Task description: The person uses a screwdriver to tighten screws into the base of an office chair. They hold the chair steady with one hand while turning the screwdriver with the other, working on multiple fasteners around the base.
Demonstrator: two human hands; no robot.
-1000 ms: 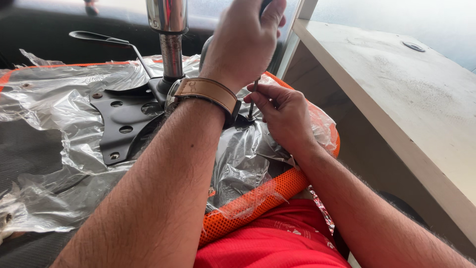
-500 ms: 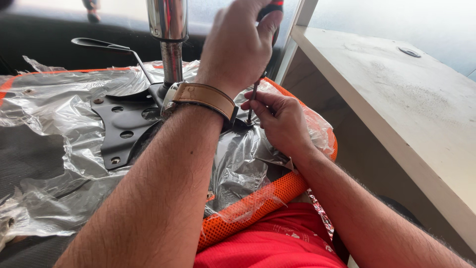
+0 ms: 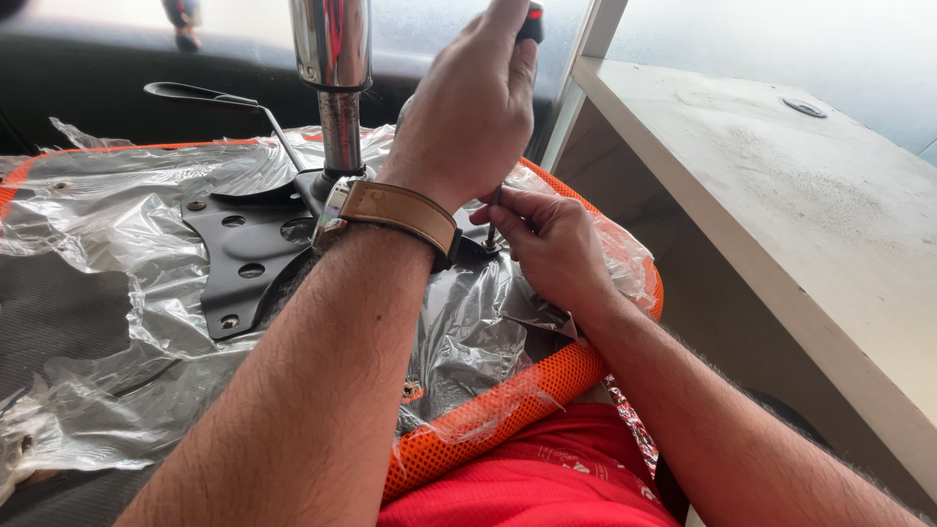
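Lap: a red garment [image 3: 547, 483] fills the 6 o'clock edge, nearest the camera.
Seat rim: an orange mesh edge [image 3: 498, 415] curves just beyond the lap, from 6 toward 3 o'clock.
Wrapping: clear plastic film [image 3: 107, 283] lies crumpled over the seat underside, spreading to 9 o'clock.
Right hand: the right hand [image 3: 551, 244], just right of centre, has its fingertips pinched together around the lower screwdriver shaft [image 3: 493, 220], down at the plate.
Left hand: the left hand [image 3: 468, 107], at 12 o'clock, is clamped around the screwdriver handle [image 3: 530, 20], whose black and red top shows above the fingers; a tan watch strap [image 3: 400, 210] circles the wrist.
Plate: a black metal plate [image 3: 244, 254] with round holes sits on the seat, left of centre.
Column: a chrome cylinder [image 3: 332, 59] rises upright from the plate toward 12 o'clock.
Lever: a black-tipped lever [image 3: 195, 95] reaches toward 10 o'clock.
Counter: a pale counter [image 3: 781, 185] runs along 2 to 4 o'clock.
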